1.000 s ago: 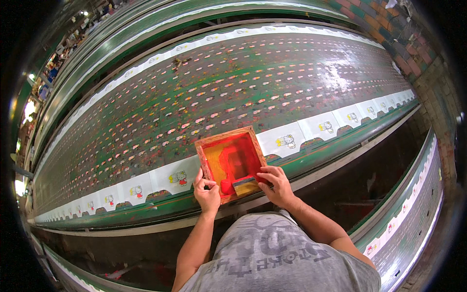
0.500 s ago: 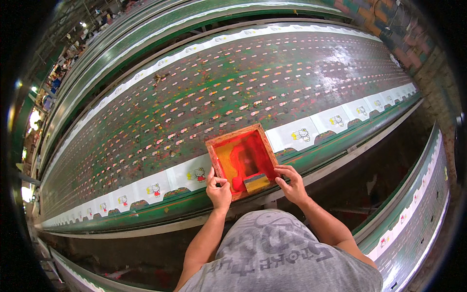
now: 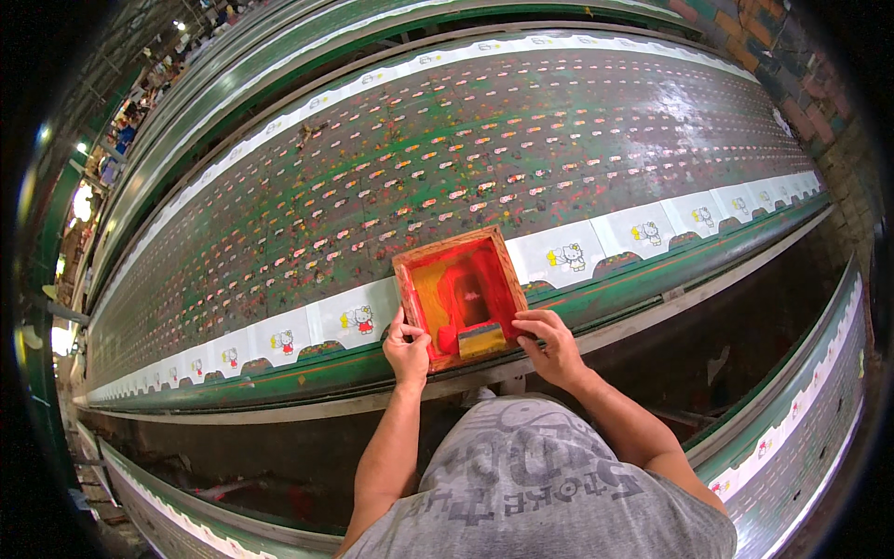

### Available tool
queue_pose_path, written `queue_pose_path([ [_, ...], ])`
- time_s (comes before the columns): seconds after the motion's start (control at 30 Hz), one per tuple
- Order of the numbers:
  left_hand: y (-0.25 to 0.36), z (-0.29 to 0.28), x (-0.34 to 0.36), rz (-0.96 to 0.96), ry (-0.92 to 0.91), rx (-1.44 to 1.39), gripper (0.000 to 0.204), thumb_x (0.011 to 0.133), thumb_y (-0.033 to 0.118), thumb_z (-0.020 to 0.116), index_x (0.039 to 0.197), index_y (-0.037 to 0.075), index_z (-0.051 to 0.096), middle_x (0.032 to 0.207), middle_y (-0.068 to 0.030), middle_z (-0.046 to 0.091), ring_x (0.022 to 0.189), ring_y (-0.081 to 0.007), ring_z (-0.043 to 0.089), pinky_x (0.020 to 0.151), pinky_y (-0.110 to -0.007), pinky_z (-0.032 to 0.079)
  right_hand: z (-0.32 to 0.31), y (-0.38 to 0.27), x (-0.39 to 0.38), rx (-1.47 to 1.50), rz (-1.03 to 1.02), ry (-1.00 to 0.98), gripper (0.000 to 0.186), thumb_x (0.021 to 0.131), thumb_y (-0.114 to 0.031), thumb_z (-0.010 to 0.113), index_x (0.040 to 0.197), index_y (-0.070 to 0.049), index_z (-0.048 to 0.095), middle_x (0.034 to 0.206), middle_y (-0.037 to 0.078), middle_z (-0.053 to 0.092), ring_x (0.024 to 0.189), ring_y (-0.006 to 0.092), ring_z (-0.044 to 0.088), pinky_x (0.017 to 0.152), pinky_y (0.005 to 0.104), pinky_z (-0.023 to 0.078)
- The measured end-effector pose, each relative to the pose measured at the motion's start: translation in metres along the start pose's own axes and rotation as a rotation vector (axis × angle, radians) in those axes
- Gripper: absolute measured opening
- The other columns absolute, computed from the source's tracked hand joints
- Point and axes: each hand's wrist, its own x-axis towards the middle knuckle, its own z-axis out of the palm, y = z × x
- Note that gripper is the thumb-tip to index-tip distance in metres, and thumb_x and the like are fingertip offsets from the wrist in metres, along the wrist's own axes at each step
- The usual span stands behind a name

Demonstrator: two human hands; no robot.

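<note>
A: How does the left hand [image 3: 407, 354] stand?
B: Nearly closed, thumb and fingers pinching the left side of the wooden frame [image 3: 507, 265] near its lower corner.
A: And the right hand [image 3: 553, 350]?
B: Partly curled, fingertips at the frame's lower right side, thumb a little apart from them. I can't tell whether it truly clamps the wood.
A: So the frame sits where?
B: Between both hands, over the near edge of the long table [image 3: 419, 177]. Inside are red colour, a flat block [image 3: 480, 343] and a red lump [image 3: 448, 338] beside it, nearer the left hand.
A: Further out?
B: White sheets with cartoon cats: a red-dressed one [image 3: 357, 320] on the left, an undressed-looking pale one [image 3: 570, 258] on the right.
</note>
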Motion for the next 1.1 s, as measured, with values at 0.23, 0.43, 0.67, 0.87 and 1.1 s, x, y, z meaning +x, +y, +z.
queue_pose_path([
  [0.23, 0.014, 0.006, -0.001, -0.129, -0.005, 0.029, 0.016, 0.081, -0.012, 0.073, 0.091, 0.0, 0.071, 0.159, -0.0284, 0.065, 0.128, -0.019, 0.071, 0.102, -0.03, 0.054, 0.015, -0.019, 0.02, -0.187, -0.192, -0.339, 0.043, 0.09, -0.014, 0.087, 0.132, -0.007, 0.079, 0.134, 0.012, 0.075, 0.129, 0.0345, 0.068, 0.112, 0.0494, 0.055],
  [0.43, -0.016, 0.002, 0.0, 0.07, 0.028, 0.137, 0.064, 0.081, -0.012, 0.074, 0.144, -0.005, 0.073, 0.099, -0.0025, 0.077, 0.086, -0.0079, 0.066, 0.088, -0.026, 0.055, 0.035, -0.026, 0.041, -0.398, -0.219, -0.538, 0.046, 0.094, -0.013, 0.076, 0.139, -0.01, 0.077, 0.132, 0.01, 0.074, 0.128, 0.0321, 0.066, 0.113, 0.0469, 0.052],
  [0.67, -0.043, -0.005, 0.004, 0.011, 0.033, 0.167, 0.014, 0.075, -0.008, 0.076, 0.075, 0.004, 0.068, 0.157, -0.0312, 0.068, 0.127, -0.0264, 0.074, 0.1, -0.036, 0.057, 0.032, -0.025, 0.078, -0.399, -0.173, -0.713, 0.044, 0.091, -0.006, 0.072, 0.135, -0.01, 0.079, 0.126, 0.014, 0.076, 0.125, 0.0366, 0.069, 0.112, 0.0495, 0.055],
  [0.87, -0.025, 0.0, 0.004, 0.05, 0.01, 0.218, 0.015, 0.075, -0.007, 0.077, 0.077, 0.006, 0.07, 0.158, -0.0327, 0.066, 0.142, -0.0364, 0.066, 0.114, -0.043, 0.052, 0.036, -0.002, 0.135, -0.306, -0.043, -0.721, 0.043, 0.09, 0.001, 0.064, 0.124, -0.016, 0.086, 0.121, 0.019, 0.078, 0.12, 0.041, 0.072, 0.109, 0.0516, 0.058],
  [1.1, -0.014, 0.004, 0.001, 0.176, 0.001, 0.267, 0.018, 0.074, -0.008, 0.078, 0.078, 0.006, 0.066, 0.159, -0.0314, 0.065, 0.144, -0.0396, 0.064, 0.121, -0.048, 0.049, 0.059, 0.03, 0.144, -0.413, -0.129, -0.419, 0.052, 0.086, 0.003, 0.066, 0.135, -0.009, 0.08, 0.124, 0.017, 0.077, 0.123, 0.0391, 0.069, 0.111, 0.0503, 0.055],
])
